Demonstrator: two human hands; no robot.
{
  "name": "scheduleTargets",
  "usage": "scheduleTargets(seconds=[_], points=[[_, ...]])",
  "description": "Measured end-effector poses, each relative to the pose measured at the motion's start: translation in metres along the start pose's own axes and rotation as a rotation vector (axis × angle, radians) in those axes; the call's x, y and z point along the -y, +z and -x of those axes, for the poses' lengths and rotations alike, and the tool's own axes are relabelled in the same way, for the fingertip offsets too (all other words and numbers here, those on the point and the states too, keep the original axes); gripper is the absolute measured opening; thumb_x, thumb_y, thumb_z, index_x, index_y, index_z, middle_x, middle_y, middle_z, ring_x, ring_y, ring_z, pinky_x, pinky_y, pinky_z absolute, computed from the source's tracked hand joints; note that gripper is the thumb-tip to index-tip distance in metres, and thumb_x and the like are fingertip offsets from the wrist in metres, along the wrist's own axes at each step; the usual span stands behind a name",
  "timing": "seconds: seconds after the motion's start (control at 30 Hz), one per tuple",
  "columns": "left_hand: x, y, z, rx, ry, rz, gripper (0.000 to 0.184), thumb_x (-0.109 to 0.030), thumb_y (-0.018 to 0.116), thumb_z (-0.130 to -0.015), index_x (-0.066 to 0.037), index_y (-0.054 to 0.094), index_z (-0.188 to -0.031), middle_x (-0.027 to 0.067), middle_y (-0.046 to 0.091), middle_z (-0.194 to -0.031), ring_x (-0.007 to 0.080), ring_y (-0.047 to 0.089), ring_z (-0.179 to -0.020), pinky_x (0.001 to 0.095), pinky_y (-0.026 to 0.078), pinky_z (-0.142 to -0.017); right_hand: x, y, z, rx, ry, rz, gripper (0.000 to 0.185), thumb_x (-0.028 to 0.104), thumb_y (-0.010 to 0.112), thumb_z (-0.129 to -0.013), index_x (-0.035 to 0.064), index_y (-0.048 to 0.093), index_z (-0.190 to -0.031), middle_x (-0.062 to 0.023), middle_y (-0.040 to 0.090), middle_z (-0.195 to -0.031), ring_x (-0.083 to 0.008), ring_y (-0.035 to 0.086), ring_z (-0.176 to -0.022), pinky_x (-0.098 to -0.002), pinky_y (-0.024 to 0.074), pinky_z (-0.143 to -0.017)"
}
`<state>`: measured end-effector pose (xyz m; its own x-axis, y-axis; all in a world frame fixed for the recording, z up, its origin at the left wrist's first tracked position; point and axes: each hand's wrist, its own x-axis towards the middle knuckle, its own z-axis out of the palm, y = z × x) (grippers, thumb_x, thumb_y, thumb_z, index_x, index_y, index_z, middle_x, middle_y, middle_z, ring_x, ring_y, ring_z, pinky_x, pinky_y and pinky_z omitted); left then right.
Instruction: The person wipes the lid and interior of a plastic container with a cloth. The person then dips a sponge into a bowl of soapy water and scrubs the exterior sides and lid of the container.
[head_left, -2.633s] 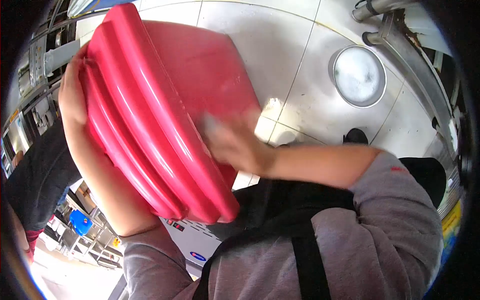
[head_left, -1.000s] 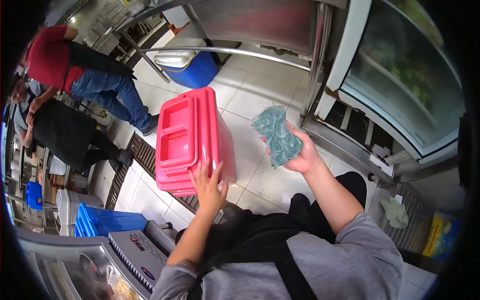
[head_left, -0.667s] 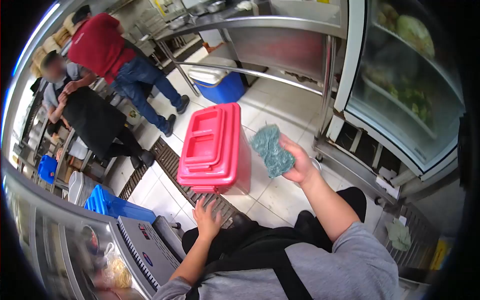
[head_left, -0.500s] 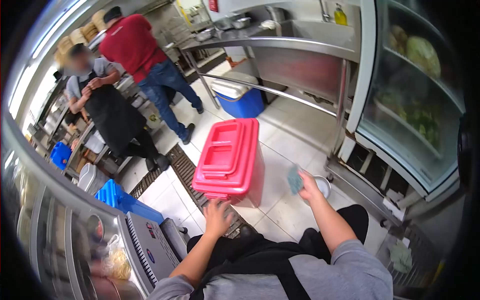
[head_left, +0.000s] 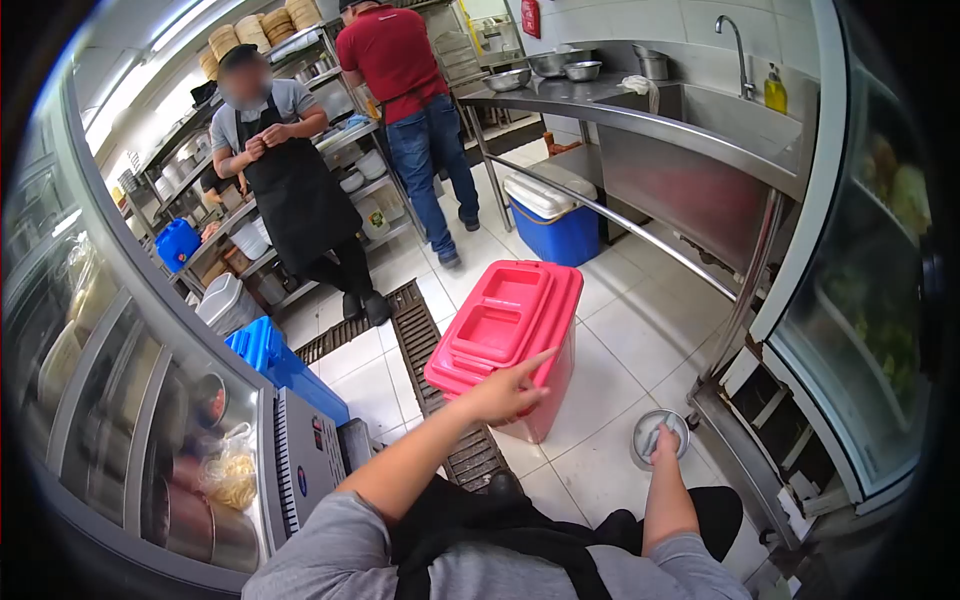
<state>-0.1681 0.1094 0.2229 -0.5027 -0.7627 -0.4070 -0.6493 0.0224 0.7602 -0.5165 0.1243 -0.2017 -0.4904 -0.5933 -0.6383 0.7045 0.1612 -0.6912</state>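
A white-tiled floor [head_left: 615, 350] is crossed by a drain grate [head_left: 420, 335] just left of the pink lidded box [head_left: 495, 335], which is stood upright. Beyond the box, a blue cooler [head_left: 555, 237] is tucked under a steel sink counter [head_left: 670, 190]. Near the box's right side, a metal bowl [head_left: 637, 440] is seen with whitish contents; the right hand [head_left: 664, 452] is brought to it, its grip too small to tell. Above the box's lid, the left hand [head_left: 505, 397] is held ungrasping, index finger extended.

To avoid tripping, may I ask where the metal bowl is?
In the head view, the metal bowl is on the floor at lower right, right of the pink container, with the right hand at it.
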Motion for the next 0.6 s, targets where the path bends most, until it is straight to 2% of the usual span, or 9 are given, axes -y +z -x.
scheduleTargets(seconds=[0.07, 0.1, 0.23, 0.27, 0.33, 0.37, 0.4, 0.43, 0.6], points=[[-0.025, -0.018, -0.010, 0.159, 0.383, -0.148, 0.074, -0.017, 0.055, -0.095, -0.021, 0.010, -0.154, 0.0035, 0.065, -0.081, 0.0098, 0.062, -0.073, 0.0260, 0.049, -0.077, -0.019, -0.016, -0.056, -0.177, -0.209, 0.415, 0.035, 0.016, 0.065, -0.083, 0.0007, 0.058, -0.114, -0.0133, 0.061, -0.113, -0.0286, 0.060, -0.103, -0.0419, 0.0497, -0.086], [-0.047, -0.026, -0.005, 0.150, 0.372, -0.148, 0.074, -0.017, 0.055, -0.095, -0.021, 0.010, -0.154, 0.0035, 0.065, -0.081, 0.0098, 0.062, -0.073, 0.0260, 0.049, -0.077, -0.013, -0.013, -0.052, -0.165, -0.202, 0.420, 0.035, 0.016, 0.065, -0.083, 0.0007, 0.058, -0.114, -0.0133, 0.061, -0.113, -0.0286, 0.060, -0.103, -0.0419, 0.0497, -0.086], [-0.097, -0.054, -0.013, 0.131, 0.445, 0.017, 0.076, -0.018, 0.057, -0.094, -0.022, 0.011, -0.154, -0.0003, 0.059, -0.073, 0.0076, 0.058, -0.076, 0.0269, 0.046, -0.077, 0.020, -0.017, -0.021, -0.261, -0.490, 1.346, 0.026, 0.012, 0.065, -0.079, 0.0038, 0.064, -0.104, -0.0160, 0.062, -0.111, -0.0329, 0.061, -0.103, -0.0420, 0.0491, -0.088], [-0.075, -0.060, -0.039, 0.026, 0.425, -0.011, 0.077, -0.024, 0.058, -0.093, -0.023, 0.011, -0.154, 0.0033, 0.064, -0.079, 0.0133, 0.064, -0.079, 0.0287, 0.047, -0.079, 0.020, -0.013, -0.022, -0.272, -0.581, 1.564, 0.024, 0.013, 0.067, -0.078, 0.0066, 0.066, -0.102, -0.0152, 0.064, -0.109, -0.0338, 0.061, -0.103, -0.0415, 0.0481, -0.090], [-0.024, -0.062, -0.074, -0.323, 0.172, -0.613, 0.081, -0.042, 0.059, -0.090, -0.024, 0.011, -0.153, 0.0156, 0.064, -0.111, 0.0260, 0.065, -0.097, 0.0397, 0.046, -0.090, 0.011, -0.017, -0.038, -0.193, -0.587, 1.690, 0.022, 0.015, 0.065, -0.081, 0.0087, 0.067, -0.102, -0.0134, 0.063, -0.109, -0.0312, 0.061, -0.103, -0.0402, 0.0475, -0.091], [0.039, -0.056, -0.106, -0.509, 0.157, -0.919, 0.082, -0.048, 0.061, -0.086, -0.023, 0.020, -0.151, 0.0233, 0.044, -0.139, 0.0354, 0.052, -0.121, 0.0465, 0.040, -0.102, 0.006, -0.020, -0.047, -0.122, -0.589, 1.821, 0.020, 0.017, 0.063, -0.083, 0.0107, 0.067, -0.102, -0.0117, 0.063, -0.109, -0.0285, 0.061, -0.104, -0.0389, 0.0469, -0.092], [0.068, -0.038, -0.114, -0.557, -0.027, -0.960, 0.081, -0.052, 0.061, -0.084, -0.027, 0.022, -0.151, 0.0221, 0.030, -0.148, 0.0371, 0.034, -0.135, 0.0590, 0.031, -0.105, -0.004, -0.025, -0.058, -0.085, -0.600, 1.884, 0.019, 0.017, 0.057, -0.087, 0.0127, 0.068, -0.102, -0.0092, 0.062, -0.109, -0.0262, 0.061, -0.103, -0.0378, 0.0460, -0.092], [0.108, -0.022, -0.125, -0.591, 0.006, -0.899, 0.078, -0.050, 0.062, -0.083, -0.025, 0.028, -0.149, 0.0199, 0.037, -0.144, 0.0349, 0.034, -0.135, 0.0656, 0.022, -0.106, -0.010, -0.027, -0.058, -0.063, -0.592, 1.898, 0.019, 0.017, 0.057, -0.087, 0.0127, 0.068, -0.102, -0.0092, 0.062, -0.109, -0.0262, 0.061, -0.103, -0.0378, 0.0460, -0.092], [0.137, 0.010, -0.124, -0.941, 0.305, -0.837, 0.055, -0.030, 0.060, -0.078, -0.023, 0.054, -0.132, 0.0136, 0.053, -0.119, 0.0295, 0.049, -0.117, 0.0561, 0.021, -0.110, -0.022, -0.038, -0.079, -0.035, -0.414, 1.900, 0.023, 0.015, 0.061, -0.084, 0.0127, 0.066, -0.106, -0.0110, 0.060, -0.112, -0.0285, 0.061, -0.105, -0.0422, 0.0469, -0.092]])
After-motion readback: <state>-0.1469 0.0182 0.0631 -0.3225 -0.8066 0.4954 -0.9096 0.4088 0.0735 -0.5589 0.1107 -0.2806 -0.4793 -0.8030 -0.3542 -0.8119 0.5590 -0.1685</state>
